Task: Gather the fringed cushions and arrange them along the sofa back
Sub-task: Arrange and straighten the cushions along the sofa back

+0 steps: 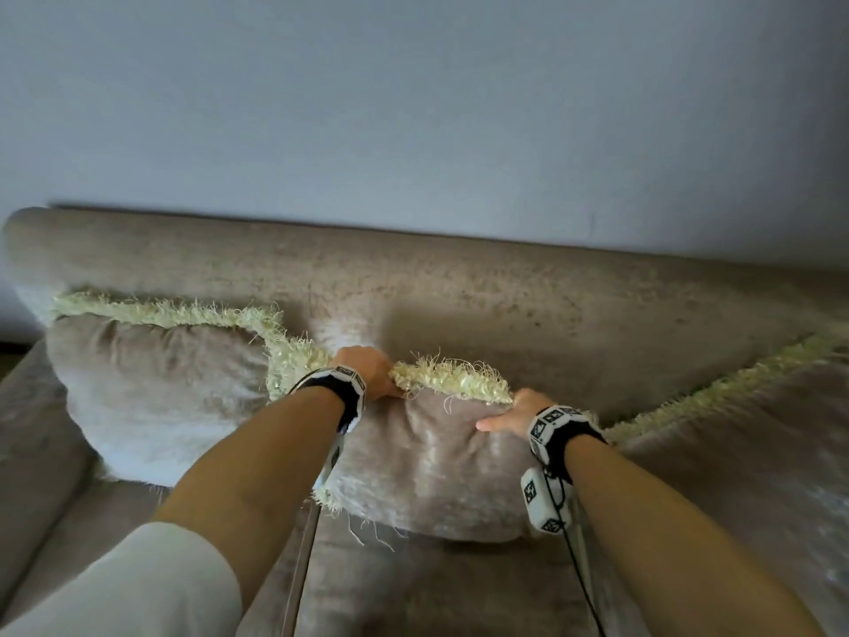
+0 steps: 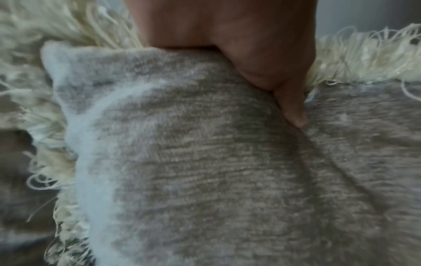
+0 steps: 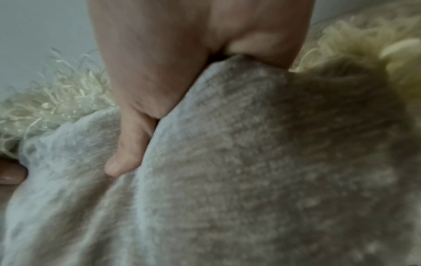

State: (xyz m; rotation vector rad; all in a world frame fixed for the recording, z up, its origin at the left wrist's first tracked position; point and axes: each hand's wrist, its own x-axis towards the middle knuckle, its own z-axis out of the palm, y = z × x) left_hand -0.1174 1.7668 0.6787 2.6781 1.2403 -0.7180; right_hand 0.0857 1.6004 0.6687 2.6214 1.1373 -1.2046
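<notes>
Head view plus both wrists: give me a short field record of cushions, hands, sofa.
held item: middle taupe velvet cushion with cream fringe, upright on the seat, in front of the sofa back
left hand: grips the cushion's top edge near its left corner, thumb pressed on the front face
right hand: grips the top right corner, thumb on the front
left fringed cushion: leaning on the taupe sofa back
right fringed cushion: partly out of frame
backdrop: plain pale wall
</notes>
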